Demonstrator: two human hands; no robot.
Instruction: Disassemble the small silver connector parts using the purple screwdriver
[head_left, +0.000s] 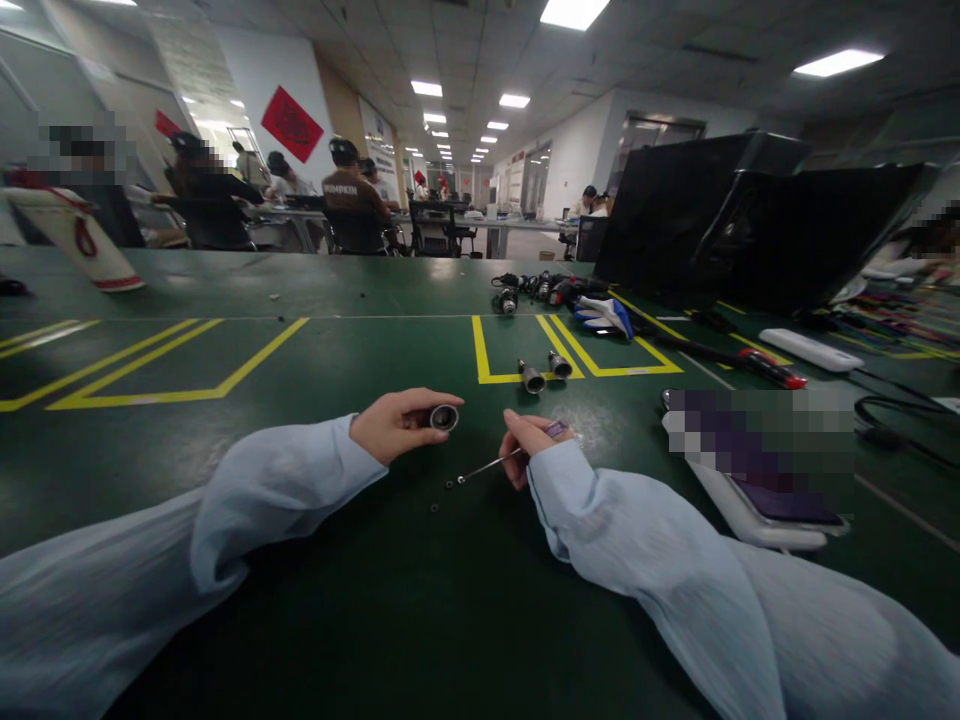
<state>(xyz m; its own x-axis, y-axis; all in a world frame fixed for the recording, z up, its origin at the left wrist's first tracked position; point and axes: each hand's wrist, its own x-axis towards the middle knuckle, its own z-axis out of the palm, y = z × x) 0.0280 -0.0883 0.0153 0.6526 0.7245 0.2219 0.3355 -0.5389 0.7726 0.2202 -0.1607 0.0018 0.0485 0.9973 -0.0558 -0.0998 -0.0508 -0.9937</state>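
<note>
My left hand [396,422] rests on the green table [300,380] and pinches a small round metal part [444,417], a ring-like cylinder with a dark opening. My right hand [527,445] is closed on a thin screwdriver with a purple handle [495,463]; its metal shaft points down and left. The tip touches the mat beside tiny dark screws [448,485]. Both arms wear pale blue sleeves.
Two small metal cylinders [544,371] lie by a yellow taped box. Beyond sit a pile of dark parts [534,288], a blue-white glove [604,315], a red-handled tool [769,370], a white bar [811,350] and black cases [750,220]. Several people sit at far tables.
</note>
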